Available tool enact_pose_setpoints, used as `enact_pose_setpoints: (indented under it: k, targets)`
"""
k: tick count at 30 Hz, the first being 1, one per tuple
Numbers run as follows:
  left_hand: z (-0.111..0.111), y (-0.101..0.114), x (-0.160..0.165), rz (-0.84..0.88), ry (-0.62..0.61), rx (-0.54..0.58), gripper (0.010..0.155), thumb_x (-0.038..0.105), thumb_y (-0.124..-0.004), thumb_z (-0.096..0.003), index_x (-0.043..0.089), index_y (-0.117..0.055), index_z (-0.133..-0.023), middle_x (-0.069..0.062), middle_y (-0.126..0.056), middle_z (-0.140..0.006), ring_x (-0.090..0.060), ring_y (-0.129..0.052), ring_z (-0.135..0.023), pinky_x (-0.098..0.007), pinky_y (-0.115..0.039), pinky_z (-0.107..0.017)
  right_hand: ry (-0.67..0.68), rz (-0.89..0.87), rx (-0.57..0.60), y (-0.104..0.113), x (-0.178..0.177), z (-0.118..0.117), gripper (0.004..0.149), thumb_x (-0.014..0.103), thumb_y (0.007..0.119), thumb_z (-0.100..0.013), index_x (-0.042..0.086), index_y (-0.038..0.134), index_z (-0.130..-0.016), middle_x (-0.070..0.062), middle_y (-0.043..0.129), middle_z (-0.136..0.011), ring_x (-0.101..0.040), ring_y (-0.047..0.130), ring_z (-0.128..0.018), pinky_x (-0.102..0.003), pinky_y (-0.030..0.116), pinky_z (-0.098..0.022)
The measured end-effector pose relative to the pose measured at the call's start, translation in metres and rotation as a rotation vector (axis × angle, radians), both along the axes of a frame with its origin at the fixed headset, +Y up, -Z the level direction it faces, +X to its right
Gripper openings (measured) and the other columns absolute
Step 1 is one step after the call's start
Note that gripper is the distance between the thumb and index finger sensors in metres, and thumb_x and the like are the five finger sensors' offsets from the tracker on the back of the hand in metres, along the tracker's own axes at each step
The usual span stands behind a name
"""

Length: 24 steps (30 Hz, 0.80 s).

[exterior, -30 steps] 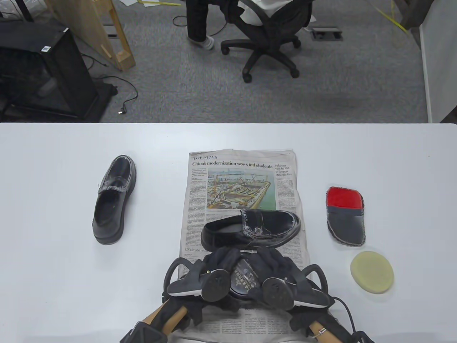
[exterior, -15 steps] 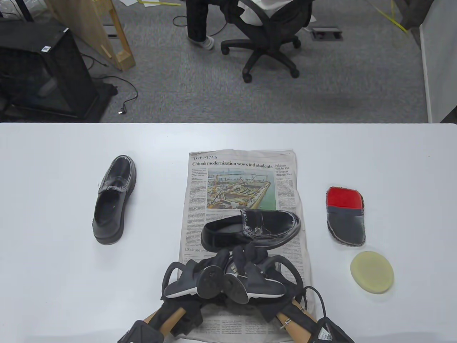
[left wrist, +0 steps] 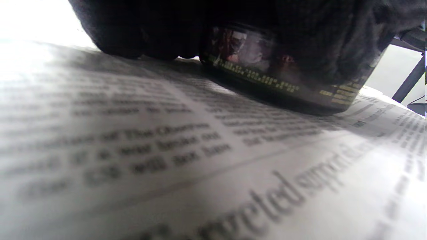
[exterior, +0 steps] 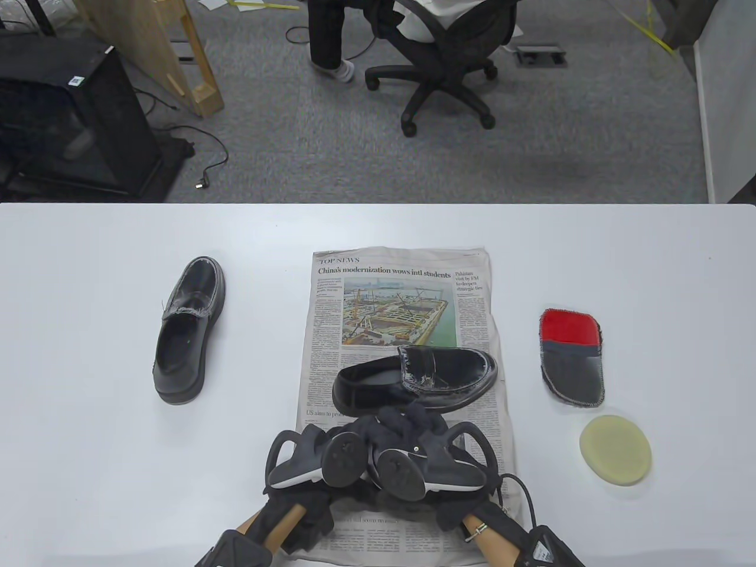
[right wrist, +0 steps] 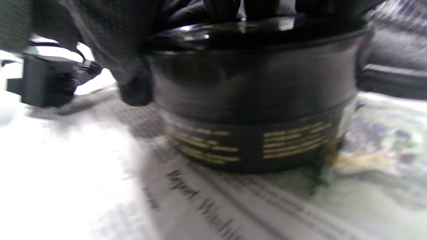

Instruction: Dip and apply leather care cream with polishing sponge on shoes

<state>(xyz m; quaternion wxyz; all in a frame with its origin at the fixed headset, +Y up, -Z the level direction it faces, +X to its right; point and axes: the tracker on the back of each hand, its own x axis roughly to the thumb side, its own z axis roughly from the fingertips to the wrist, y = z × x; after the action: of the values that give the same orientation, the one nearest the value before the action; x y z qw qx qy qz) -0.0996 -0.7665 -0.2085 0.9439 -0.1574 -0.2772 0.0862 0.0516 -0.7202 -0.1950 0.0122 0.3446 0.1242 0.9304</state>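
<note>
Black, rigid cream jar (right wrist: 253,100) on newspaper (exterior: 401,295): left hand (exterior: 307,460) clasps its wall, right hand (exterior: 425,455) grasps the slick-looking lid (right wrist: 257,30); best held by the sides.

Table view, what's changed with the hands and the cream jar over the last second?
The right hand swung left over the cream jar, closing against the left hand; the jar top, visible between them earlier, is now covered. Both shoes, newspaper, polishing sponge and mitt stayed put.
</note>
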Motion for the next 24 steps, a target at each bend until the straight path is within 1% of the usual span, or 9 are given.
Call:
enact_pose_setpoints:
  k: [3,5,9,11,14,16,19,22,24]
  targets:
    - [0.0,0.0,-0.002,-0.006,0.003,0.023,0.113,0.058,-0.088,-0.0315,0.004,-0.034,-0.114,-0.014,-0.062,-0.113,-0.034,-0.069,-0.103,-0.052,-0.069,-0.074,-0.01,-0.155,-0.086,0.0,0.009,-0.006,0.075,0.058,0.078,-0.043,0.027,0.052,-0.107,-0.009,0.041,-0.122,-0.049,0.036,-0.111,-0.06,0.041,-0.075]
    - [0.0,0.001,-0.002,-0.013,0.007,0.039,0.112,0.059,-0.088,-0.032,0.005,-0.035,-0.114,-0.012,-0.064,-0.112,-0.033,-0.071,-0.102,-0.05,-0.07,-0.073,-0.03,-0.186,-0.086,0.002,0.011,-0.003,0.087,0.061,0.075,-0.044,0.015,0.049,-0.113,-0.022,0.038,-0.122,-0.054,0.038,-0.108,-0.061,0.043,-0.074]
    - [0.0,0.002,-0.002,-0.029,0.013,0.054,0.11,0.06,-0.087,-0.0332,0.007,-0.036,-0.114,-0.011,-0.066,-0.111,-0.03,-0.075,-0.1,-0.045,-0.074,-0.071,-0.057,0.128,0.16,0.003,0.004,0.011,0.105,0.071,0.057,-0.048,0.0,0.03,-0.12,-0.037,0.038,-0.119,-0.062,0.054,-0.101,-0.067,0.054,-0.07]
    - [0.0,0.001,-0.003,-0.028,0.015,0.057,0.109,0.06,-0.087,-0.0335,0.007,-0.036,-0.114,-0.011,-0.066,-0.111,-0.03,-0.076,-0.099,-0.044,-0.075,-0.07,-0.052,0.218,0.127,-0.004,-0.002,0.014,0.11,0.073,0.051,-0.049,-0.007,0.026,-0.12,-0.041,0.038,-0.117,-0.064,0.052,-0.099,-0.068,0.057,-0.069]
    - [0.0,0.001,-0.002,-0.022,0.013,0.053,0.109,0.06,-0.087,-0.0338,0.007,-0.036,-0.114,-0.012,-0.066,-0.112,-0.03,-0.075,-0.099,-0.045,-0.074,-0.07,-0.021,0.224,0.174,-0.005,-0.009,0.014,0.106,0.069,0.058,-0.048,-0.004,0.03,-0.119,-0.04,0.038,-0.117,-0.067,0.052,-0.097,-0.068,0.058,-0.07]
    - [0.0,0.0,-0.003,-0.011,0.005,0.041,0.111,0.06,-0.087,-0.0337,0.006,-0.035,-0.115,-0.013,-0.064,-0.113,-0.031,-0.073,-0.1,-0.047,-0.072,-0.071,0.029,0.099,0.045,0.001,-0.004,0.012,0.097,0.058,0.073,-0.048,0.006,0.031,-0.119,-0.031,0.032,-0.121,-0.064,0.041,-0.104,-0.067,0.051,-0.072]
    - [0.0,0.0,-0.003,-0.002,-0.003,0.026,0.112,0.059,-0.087,-0.0341,0.005,-0.033,-0.116,-0.014,-0.062,-0.115,-0.033,-0.07,-0.101,-0.049,-0.07,-0.072,0.037,-0.105,-0.078,0.005,0.006,0.007,0.077,0.054,0.075,-0.049,0.02,0.05,-0.113,-0.017,0.038,-0.123,-0.056,0.037,-0.108,-0.067,0.045,-0.072]
    - [0.0,0.0,-0.003,0.002,-0.002,0.021,0.111,0.059,-0.087,-0.035,0.005,-0.032,-0.116,-0.014,-0.062,-0.115,-0.033,-0.07,-0.102,-0.049,-0.069,-0.072,-0.034,-0.088,-0.003,0.003,0.006,0.009,0.106,0.066,0.066,-0.047,-0.001,0.029,-0.12,-0.039,0.03,-0.119,-0.067,0.038,-0.102,-0.073,0.047,-0.068]
    - [0.0,0.0,-0.003,0.005,-0.002,0.016,0.111,0.059,-0.087,-0.0351,0.005,-0.032,-0.116,-0.014,-0.062,-0.115,-0.033,-0.07,-0.102,-0.049,-0.069,-0.073,-0.037,0.131,0.089,-0.003,0.001,0.011,0.114,0.073,0.052,-0.049,-0.011,0.02,-0.119,-0.046,0.027,-0.117,-0.071,0.04,-0.099,-0.075,0.048,-0.067]
